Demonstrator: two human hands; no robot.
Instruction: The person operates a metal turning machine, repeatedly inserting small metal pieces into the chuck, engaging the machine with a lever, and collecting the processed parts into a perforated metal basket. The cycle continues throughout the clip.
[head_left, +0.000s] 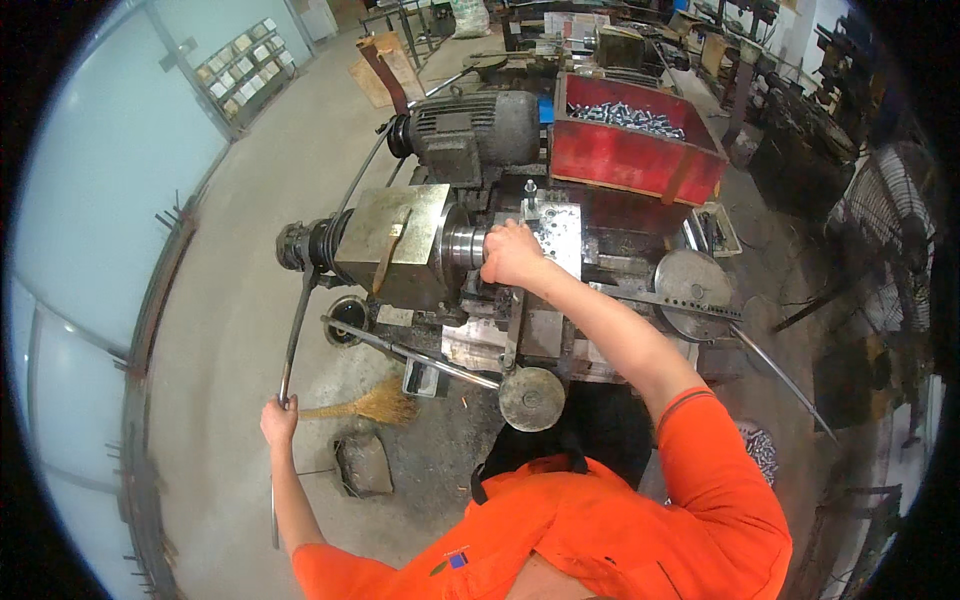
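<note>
My left hand (pixel 280 422) is closed around a long metal lever (pixel 290 368), which runs up to the pulley end of a lathe-like machine. Fingers curled, my right hand (pixel 512 253) is at the front of the machine's shiny round spindle (pixel 467 247). Whatever those fingers hold is hidden behind the hand. A small wooden-handled brush (pixel 387 255) lies on top of the metal spindle housing (pixel 360 232). Just beyond my right hand, an upright bolt-like post (pixel 531 195) stands on a drilled metal block (pixel 562 235).
Behind the spindle are a ribbed motor (pixel 475 128) and a red bin (pixel 630 160) of metal bolts. Levers with round discs (pixel 532 398) project toward me. A straw broom (pixel 385 403) lies on the floor at left. At right stands a caged fan (pixel 890 210).
</note>
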